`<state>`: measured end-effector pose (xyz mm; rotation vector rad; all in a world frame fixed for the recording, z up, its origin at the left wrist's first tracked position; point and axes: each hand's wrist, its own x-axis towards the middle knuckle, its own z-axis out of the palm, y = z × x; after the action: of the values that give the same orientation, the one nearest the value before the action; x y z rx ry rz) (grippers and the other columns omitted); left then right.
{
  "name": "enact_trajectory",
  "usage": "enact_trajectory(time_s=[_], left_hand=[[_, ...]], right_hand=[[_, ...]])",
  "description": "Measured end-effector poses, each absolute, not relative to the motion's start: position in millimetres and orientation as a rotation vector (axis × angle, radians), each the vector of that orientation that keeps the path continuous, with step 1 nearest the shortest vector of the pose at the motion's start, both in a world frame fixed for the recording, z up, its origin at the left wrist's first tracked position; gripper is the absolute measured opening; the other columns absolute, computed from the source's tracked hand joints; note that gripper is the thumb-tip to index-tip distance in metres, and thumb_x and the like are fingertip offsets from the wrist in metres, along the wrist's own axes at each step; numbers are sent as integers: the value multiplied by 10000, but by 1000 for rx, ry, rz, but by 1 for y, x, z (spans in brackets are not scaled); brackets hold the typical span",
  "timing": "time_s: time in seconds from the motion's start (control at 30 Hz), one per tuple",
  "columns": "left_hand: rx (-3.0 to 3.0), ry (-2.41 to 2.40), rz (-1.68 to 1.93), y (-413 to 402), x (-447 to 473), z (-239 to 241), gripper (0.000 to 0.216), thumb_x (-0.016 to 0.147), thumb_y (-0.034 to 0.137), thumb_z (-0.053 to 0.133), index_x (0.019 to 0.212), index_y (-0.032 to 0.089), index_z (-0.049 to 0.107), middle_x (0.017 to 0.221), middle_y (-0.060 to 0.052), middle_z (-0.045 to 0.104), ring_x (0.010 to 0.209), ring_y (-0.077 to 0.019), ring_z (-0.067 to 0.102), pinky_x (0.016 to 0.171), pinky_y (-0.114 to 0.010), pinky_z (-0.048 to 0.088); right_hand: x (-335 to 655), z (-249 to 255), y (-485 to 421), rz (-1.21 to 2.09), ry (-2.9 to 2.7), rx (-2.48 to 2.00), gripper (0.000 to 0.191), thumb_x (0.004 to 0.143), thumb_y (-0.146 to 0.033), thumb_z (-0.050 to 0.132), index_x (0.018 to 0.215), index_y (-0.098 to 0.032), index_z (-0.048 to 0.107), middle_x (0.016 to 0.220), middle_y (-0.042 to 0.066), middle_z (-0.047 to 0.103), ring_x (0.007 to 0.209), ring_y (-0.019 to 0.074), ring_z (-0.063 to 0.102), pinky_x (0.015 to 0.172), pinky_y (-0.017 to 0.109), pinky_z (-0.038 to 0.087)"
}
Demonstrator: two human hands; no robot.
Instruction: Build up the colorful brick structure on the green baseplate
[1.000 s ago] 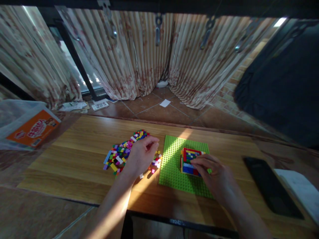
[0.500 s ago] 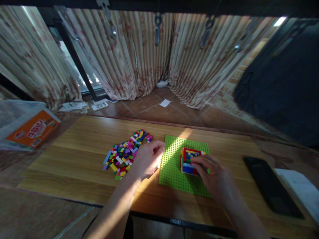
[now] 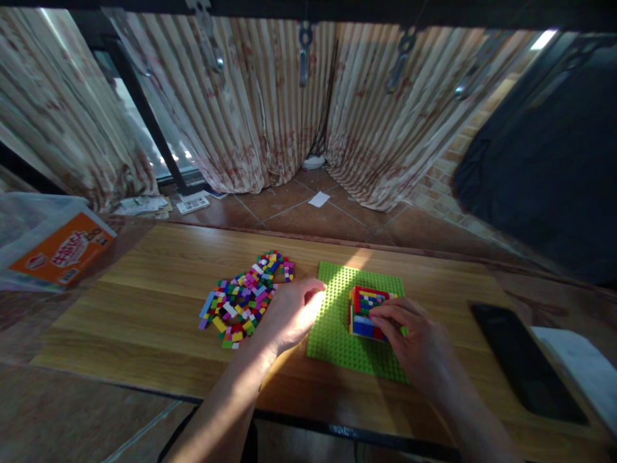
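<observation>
A small walled structure of toy building bricks point(image 3: 366, 326), with red, blue, white and yellow parts, stands on the green baseplate point(image 3: 335, 337). My right hand point(image 3: 417, 341) is at its right side, thumb and fingertips pinched together over its top edge. Whatever lies between those fingertips is too small to make out. A spot of bright green shows between the fingers. My left hand point(image 3: 295, 312) hovers by the baseplate's left edge, its fingers curled together; their contents are hidden. Just left of it, a heap of loose multicoloured bricks point(image 3: 245, 291) is spread out.
The wooden table point(image 3: 130, 302) carries a black phone-like slab point(image 3: 525, 363) at the right, near a white sheet-like object point(image 3: 578, 366). A clear plastic bin point(image 3: 43, 206) with an orange label stands at far left. Curtains point(image 3: 279, 109) hang beyond the table.
My left hand has moved slightly right and up, from the brick heap towards the baseplate. My right hand stays nearly still at the brick structure.
</observation>
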<state>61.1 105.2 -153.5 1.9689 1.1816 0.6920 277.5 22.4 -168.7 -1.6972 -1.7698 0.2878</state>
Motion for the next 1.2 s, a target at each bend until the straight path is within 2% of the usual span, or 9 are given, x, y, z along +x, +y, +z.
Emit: enact_trajectory(time_s=[0.27, 0.43, 0.6, 0.83, 1.2], left_hand=[[2025, 1178, 566, 99, 70, -155, 237, 889, 276, 503, 971, 187, 707, 897, -46, 745, 790, -179, 664, 664, -254, 479], [2012, 1226, 493, 94, 80, -156, 251, 880, 254, 503, 994, 180, 715, 849, -47, 743, 723, -183, 649, 644, -274, 468], [2059, 1165, 534, 90, 86, -162, 224, 866, 222, 514, 951, 195, 720, 816, -33, 734, 732, -172, 645, 668, -264, 468], [2100, 1119, 570, 85, 88, -167, 209, 855, 211, 518, 929, 217, 712, 758, -4, 703, 666, -148, 610, 621, -241, 457], [2115, 1100, 573, 84, 88, -169, 209, 867, 220, 508, 945, 224, 702, 791, -6, 703, 711, -150, 627, 648, -237, 467]], right_hand=[[276, -165, 24, 344, -1751, -1740, 177, 894, -292, 554, 820, -225, 700, 896, 62, 673, 886, 229, 630, 810, 382, 501], [275, -164, 24, 358, -1744, -1746, 172, 888, -275, 554, 815, -222, 701, 888, 59, 671, 867, 221, 627, 798, 381, 499], [274, -164, 24, 360, -1705, -1731, 186, 880, -292, 556, 801, -232, 713, 880, 62, 675, 854, 223, 639, 772, 377, 510], [275, -165, 25, 369, -1668, -1744, 200, 867, -319, 572, 777, -244, 734, 844, 54, 685, 779, 209, 650, 716, 367, 520], [273, -169, 23, 390, -1593, -1706, 164, 857, -315, 603, 787, -262, 742, 882, 37, 694, 824, 199, 662, 727, 339, 537]])
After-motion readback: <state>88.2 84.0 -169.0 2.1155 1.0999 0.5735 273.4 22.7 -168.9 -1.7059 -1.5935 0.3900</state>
